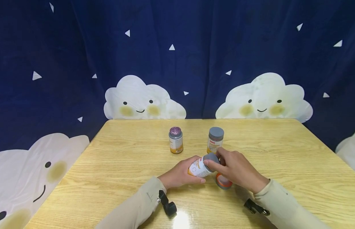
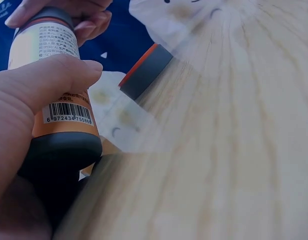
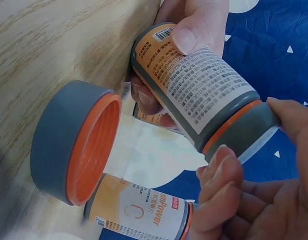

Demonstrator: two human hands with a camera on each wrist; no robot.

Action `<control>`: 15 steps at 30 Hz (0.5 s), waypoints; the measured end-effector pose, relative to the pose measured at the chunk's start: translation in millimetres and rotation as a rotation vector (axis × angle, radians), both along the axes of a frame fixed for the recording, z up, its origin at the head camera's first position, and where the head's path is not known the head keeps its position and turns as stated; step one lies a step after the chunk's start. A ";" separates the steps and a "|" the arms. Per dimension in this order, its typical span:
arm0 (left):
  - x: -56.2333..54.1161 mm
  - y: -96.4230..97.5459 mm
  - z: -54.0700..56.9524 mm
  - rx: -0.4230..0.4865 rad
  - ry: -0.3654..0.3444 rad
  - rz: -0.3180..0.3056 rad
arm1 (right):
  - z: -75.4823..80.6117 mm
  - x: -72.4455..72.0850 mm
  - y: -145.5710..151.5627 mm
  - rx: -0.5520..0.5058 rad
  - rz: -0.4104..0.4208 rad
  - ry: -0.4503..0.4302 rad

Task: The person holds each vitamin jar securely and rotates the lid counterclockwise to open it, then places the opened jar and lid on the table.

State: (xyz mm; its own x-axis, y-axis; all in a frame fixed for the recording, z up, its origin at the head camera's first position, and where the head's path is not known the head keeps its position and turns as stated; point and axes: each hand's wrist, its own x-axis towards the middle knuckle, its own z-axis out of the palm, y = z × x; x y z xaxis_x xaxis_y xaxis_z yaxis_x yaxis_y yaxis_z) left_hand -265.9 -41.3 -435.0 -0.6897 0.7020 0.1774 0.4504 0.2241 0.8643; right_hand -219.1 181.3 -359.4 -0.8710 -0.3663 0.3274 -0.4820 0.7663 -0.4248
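Note:
A supplement bottle (image 1: 199, 168) with a white and orange label is tilted above the table. My left hand (image 1: 178, 175) grips its body, the thumb (image 2: 76, 75) lying across the label. At the bottle's other end my right hand (image 1: 239, 168) pinches the grey cap (image 3: 241, 131) between thumb and fingers. An orange band shows between this cap and the bottle's neck. Beneath the right hand a loose grey cap (image 1: 223, 183) lies with its orange inside upward. Whether the held cap is loose on its threads cannot be seen.
Farther back on the wooden table (image 1: 131, 140) stands an uncapped bottle (image 1: 176, 143) with a purplish seal on its mouth. Another bottle (image 1: 215, 140), with its grey cap on, stands to its right, just beyond the right hand. A dark blue curtain (image 1: 194, 63) hangs behind the table.

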 end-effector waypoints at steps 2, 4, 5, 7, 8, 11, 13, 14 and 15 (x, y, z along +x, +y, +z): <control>0.2 -0.3 0.5 -0.003 0.002 -0.002 | -0.5 -0.6 0.4 -0.008 0.015 0.004; 0.5 -0.3 1.1 -0.004 0.005 -0.004 | -0.9 -0.9 1.1 -0.016 0.025 0.009; 0.6 -0.2 1.6 -0.004 0.006 -0.006 | -0.9 -0.9 1.5 -0.019 0.028 0.013; 0.7 0.0 2.1 -0.005 0.008 -0.009 | -0.9 -0.9 2.0 -0.025 0.033 0.019; 0.8 -0.2 2.4 -0.005 0.009 -0.010 | -0.9 -0.8 2.0 -0.028 0.035 0.017; 0.8 -0.6 2.7 -0.006 0.014 -0.013 | -0.9 -0.5 1.8 -0.033 0.043 0.025; 0.5 -0.8 2.3 -0.004 0.014 -0.014 | -0.8 -0.4 1.7 -0.034 0.047 0.027; 0.4 -0.8 2.1 -0.001 0.013 -0.015 | -0.6 -0.3 1.5 -0.034 0.048 0.028; 0.3 -0.8 1.8 0.000 0.012 -0.016 | -0.5 -0.2 1.5 -0.033 0.049 0.031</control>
State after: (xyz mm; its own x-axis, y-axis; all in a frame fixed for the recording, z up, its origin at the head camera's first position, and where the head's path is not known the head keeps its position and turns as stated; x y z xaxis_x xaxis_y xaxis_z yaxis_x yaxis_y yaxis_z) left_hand -265.6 -42.1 -433.1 -0.6759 0.7131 0.1859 0.4643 0.2162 0.8589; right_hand -219.4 182.7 -359.9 -0.8415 -0.3966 0.3668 -0.5318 0.7275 -0.4335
